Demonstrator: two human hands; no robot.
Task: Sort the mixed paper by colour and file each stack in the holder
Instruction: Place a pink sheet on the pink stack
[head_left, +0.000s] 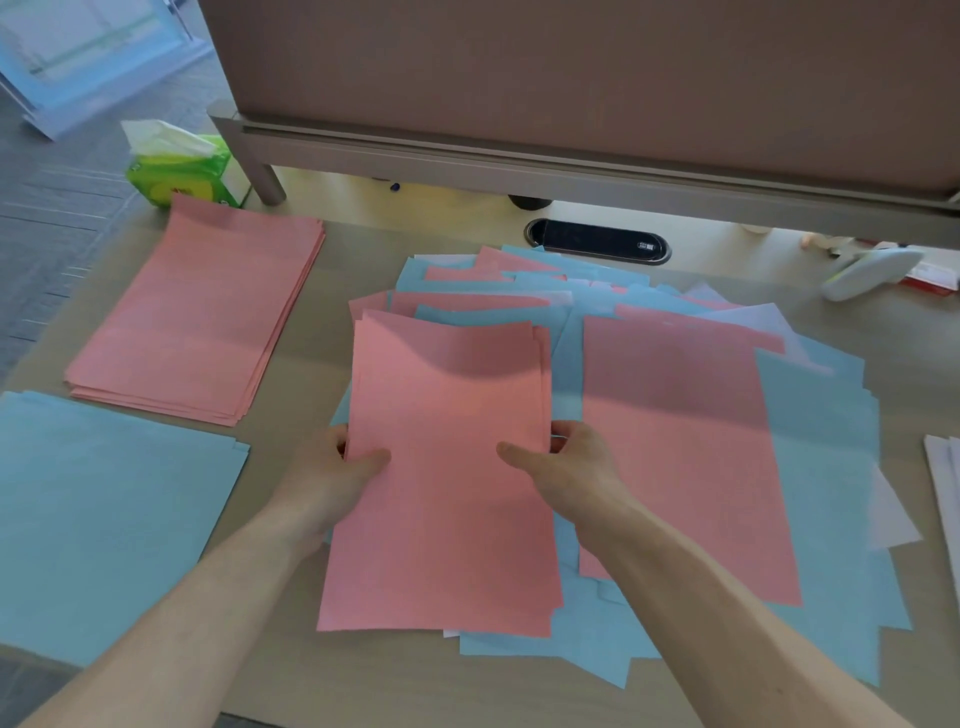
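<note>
Both hands, left (332, 467) and right (566, 462), pinching a small pink bundle (447, 467) by its sides over the mixed pile (810, 467).

I note matt pink paper (441, 467) and matt blue paper (104, 519). The desk (322, 686) looks smooth wood-effect laminate. The tissue pack (182, 176) is glossy plastic.

No legible text; tissue pack (179, 174) and grommet (597, 241) labels blurred

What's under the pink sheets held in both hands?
Around the pink sheets the mixed pile shows blue paper and one white corner; what lies directly beneath is covered.
</note>
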